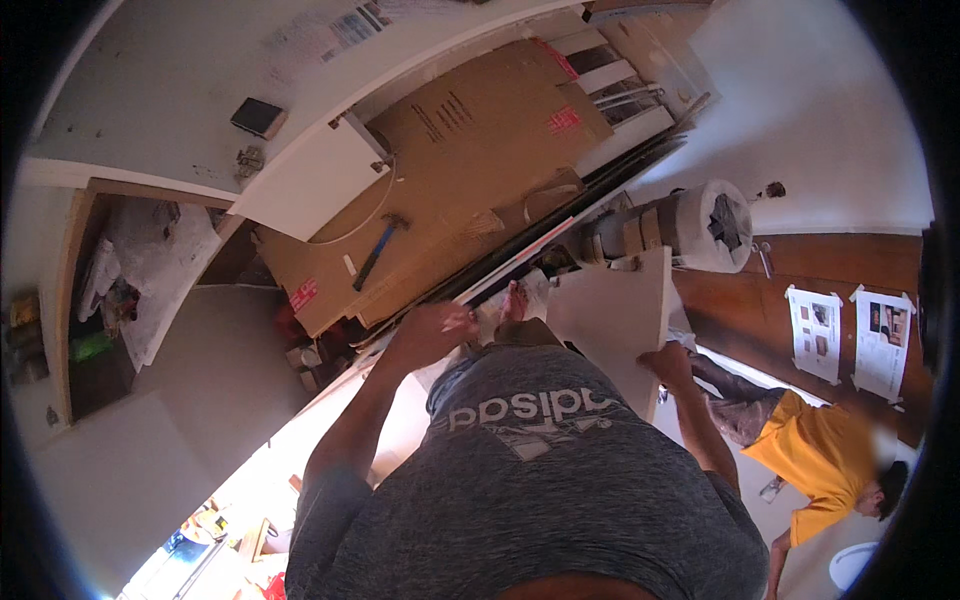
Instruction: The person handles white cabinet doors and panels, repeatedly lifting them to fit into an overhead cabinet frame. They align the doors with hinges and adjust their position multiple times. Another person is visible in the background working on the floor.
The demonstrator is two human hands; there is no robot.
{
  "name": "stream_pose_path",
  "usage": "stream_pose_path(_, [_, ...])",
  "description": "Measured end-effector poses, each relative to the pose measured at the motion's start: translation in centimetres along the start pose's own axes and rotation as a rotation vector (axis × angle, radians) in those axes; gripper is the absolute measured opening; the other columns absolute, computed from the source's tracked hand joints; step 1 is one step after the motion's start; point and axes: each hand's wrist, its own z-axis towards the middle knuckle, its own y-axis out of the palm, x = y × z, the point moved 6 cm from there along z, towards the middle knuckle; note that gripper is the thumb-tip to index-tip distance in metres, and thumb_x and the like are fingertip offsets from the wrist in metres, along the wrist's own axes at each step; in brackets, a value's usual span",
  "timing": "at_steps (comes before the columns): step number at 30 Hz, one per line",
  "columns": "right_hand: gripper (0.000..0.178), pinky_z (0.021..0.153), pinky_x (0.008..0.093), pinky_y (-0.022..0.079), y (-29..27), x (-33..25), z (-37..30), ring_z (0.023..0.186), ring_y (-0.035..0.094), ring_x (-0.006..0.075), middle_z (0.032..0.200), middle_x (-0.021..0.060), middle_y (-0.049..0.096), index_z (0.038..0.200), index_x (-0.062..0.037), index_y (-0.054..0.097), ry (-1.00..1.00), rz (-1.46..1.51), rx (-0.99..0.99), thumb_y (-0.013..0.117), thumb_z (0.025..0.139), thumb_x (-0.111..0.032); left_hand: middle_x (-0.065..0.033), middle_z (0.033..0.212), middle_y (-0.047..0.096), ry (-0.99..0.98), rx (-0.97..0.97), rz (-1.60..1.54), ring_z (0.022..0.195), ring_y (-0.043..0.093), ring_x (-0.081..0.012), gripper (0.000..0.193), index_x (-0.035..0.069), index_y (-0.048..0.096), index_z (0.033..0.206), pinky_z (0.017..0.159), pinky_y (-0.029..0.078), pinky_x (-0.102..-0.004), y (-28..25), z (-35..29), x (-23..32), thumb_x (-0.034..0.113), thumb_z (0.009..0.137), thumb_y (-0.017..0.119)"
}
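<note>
My right hand [668, 364] is closed on the edge of a white panel [605, 305], which stands tilted in front of me. Nothing can be made out in my left hand [436, 332], held out over the near edge of the stacked boards; its fingers are bent and blurred. Beyond that hand a hammer [378, 250] with a blue handle lies on a large flat cardboard sheet [460, 150]. A small white strip [349, 265] rests beside the hammer.
Long thin boards [540, 245] run along the cardboard's near side. A plastic-wrapped roll [690, 228] lies at the right. Farther right, a person in a yellow shirt [810, 440] bends down. An open cabinet [150, 270] stands left; a small dark box [258, 118] sits on the white surface above.
</note>
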Motion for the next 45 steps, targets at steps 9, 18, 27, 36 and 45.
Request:
stream_pose_path(9, [0.045,0.076,0.0397,0.053,-17.4,-11.1,-6.7,0.081,0.068,0.0303,0.087,0.0240,0.067,0.096,0.0084,0.064,0.095,-0.122,0.089,0.073,0.065,-0.023,-0.0208,0.124,0.056,0.561,0.075,-0.027,0.117,0.053,-0.0319,0.078,0.000,0.045,0.132,0.101,0.040,-0.0389,6.3,16.1,16.8,0.037,0.072,0.078])
stream_pose_path(18, [0.053,0.078,0.0410,0.051,-31.1,-20.8,-11.7,0.084,0.065,0.0304,0.096,0.0231,0.062,0.105,0.0078,0.056,-0.006,-0.402,0.270,0.073,0.062,-0.018,-0.0202,0.130,0.049,1.011,0.190,-0.384,0.123,0.045,-0.0324,0.104,0.001,0.041,0.134,0.105,0.034,-0.0391,5.9,22.2,30.2,0.039,0.051,0.090])
stream_pose_path(27, [0.046,0.083,0.0395,0.047,-32.7,-33.3,-11.1,0.095,0.059,0.0294,0.095,0.0201,0.057,0.103,0.0058,0.058,-0.172,-0.702,0.417,0.073,0.062,-0.007,-0.0109,0.104,0.059,1.003,0.760,-0.401,0.099,0.057,-0.0220,0.058,0.002,0.060,0.103,0.084,0.048,-0.0353,-4.5,16.4,26.0,0.020,0.057,0.090])
stream_pose_path(36, [0.039,0.078,0.0417,0.047,-26.3,-45.0,-8.5,0.089,0.058,0.0342,0.090,0.0220,0.057,0.093,0.0054,0.062,-0.794,-1.063,0.378,0.076,0.062,-0.014,-0.0134,0.104,0.059,0.896,1.026,-0.781,0.087,0.063,-0.0233,0.052,0.001,0.049,0.112,0.073,0.059,-0.0412,-9.6,9.6,13.4,-0.002,0.067,0.077])
stream_pose_path(45, [0.028,0.074,0.0452,0.050,-14.6,-57.3,-8.8,0.078,0.062,0.0384,0.078,0.0230,0.063,0.082,0.0055,0.064,-1.396,-1.128,0.034,0.070,0.061,-0.012,-0.0141,0.100,0.058,0.877,1.043,-1.431,0.088,0.062,-0.0284,0.020,-0.001,0.050,0.108,0.077,0.058,-0.0464,-13.4,0.6,3.2,0.005,0.088,0.050])
